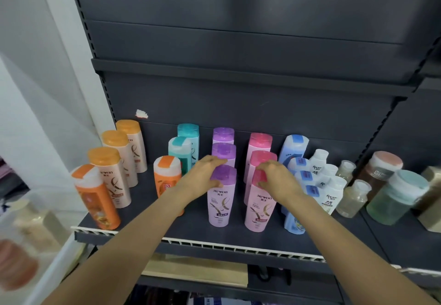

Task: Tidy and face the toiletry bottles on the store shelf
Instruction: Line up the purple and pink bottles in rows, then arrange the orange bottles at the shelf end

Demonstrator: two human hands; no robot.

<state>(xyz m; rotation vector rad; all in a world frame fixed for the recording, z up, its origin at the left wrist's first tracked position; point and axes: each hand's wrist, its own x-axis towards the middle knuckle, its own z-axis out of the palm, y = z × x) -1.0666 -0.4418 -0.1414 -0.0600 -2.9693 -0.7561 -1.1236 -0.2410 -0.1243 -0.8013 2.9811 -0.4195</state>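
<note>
Bottles of shampoo stand in colour-sorted files running front to back on the dark shelf point(238, 235). Left hand point(202, 175) sits on the cap of the front purple-capped bottle point(220, 199), fingers curled over the cap's left side and thumb at its front edge; a light top grip, as far as the view shows. Right hand point(276, 180) covers the cap of the front pink-capped bottle point(260, 209) likewise, fingers bent round it. Both bottles upright, labels facing out, standing near the shelf's front edge and apart from each other.

Handling, judged: rigid plastic, smooth and somewhat slippery, tall with a narrow foot, so prone to tip and knock the file behind. If full, moderately heavy; a cap grip suits twisting or sliding, but lifting would be safer by the waist of the body. Flip caps may pop under a pull.

Neighbours: orange-capped bottles point(105, 175) at left, teal-capped bottles point(183, 147) behind, blue-capped bottles point(296, 159) and small white bottles point(331, 195) at right.
</note>
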